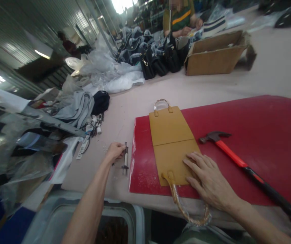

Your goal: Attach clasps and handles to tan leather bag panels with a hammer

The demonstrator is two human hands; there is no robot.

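Observation:
A mustard-yellow handbag panel (172, 128) with a fold line across its middle lies flat on a red mat (259, 135). A plastic-wrapped handle (162, 101) rises from its far end, and another wrapped handle (181, 205) hangs over the table's near edge. My right hand (207, 178) rests open on the panel's near right part, fingers spread. Left of the mat, my left hand (117, 151) is closed, its fingertips pinching the upper end of a slim metal tool (125, 159). A claw hammer (231, 154) with a red and black handle lies right of the panel.
An open cardboard box (211, 57) and several black handbags (160, 61) stand at the back. Plastic wrapping (107, 71) and grey cloth (76, 105) are piled at left. A grey plastic bin (137, 220) sits below the near edge. A person (182, 20) works across the table.

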